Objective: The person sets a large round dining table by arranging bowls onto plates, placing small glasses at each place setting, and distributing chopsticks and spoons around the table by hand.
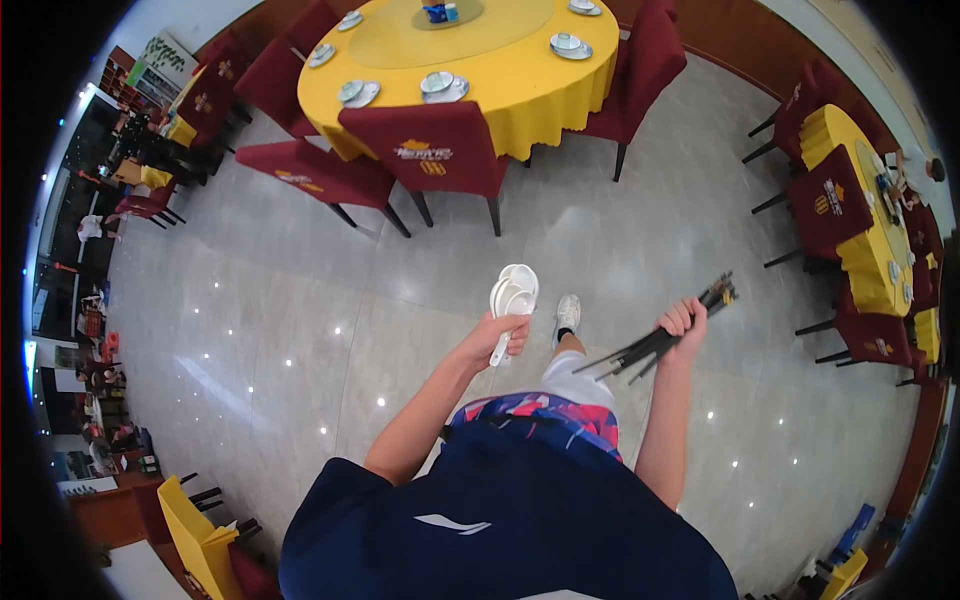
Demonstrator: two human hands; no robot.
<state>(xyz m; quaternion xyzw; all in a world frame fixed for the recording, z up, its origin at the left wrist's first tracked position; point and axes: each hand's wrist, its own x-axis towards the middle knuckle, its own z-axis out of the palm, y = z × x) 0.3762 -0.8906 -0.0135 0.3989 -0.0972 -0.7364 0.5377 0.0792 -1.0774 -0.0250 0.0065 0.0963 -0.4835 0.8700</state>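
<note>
My left hand [507, 336] is closed round the handles of several white soup spoons [515, 285], their bowls stacked and pointing away from me. In my right hand [684, 328] is a bundle of dark chopsticks [640, 350], gripped near one end. Their thin ends fan out toward the lower left, and the thicker ends show some gold colour. Both hands are held out in front of my body, above the floor and apart from each other.
Ahead stands a round table [400, 42] with a yellow cloth and sets of bowls and plates [445, 88]. Dark red chairs [430, 150] surround it. On the right is another yellow table [870, 250], with a person [918, 172] beside it. Grey shiny floor [280, 280] lies between.
</note>
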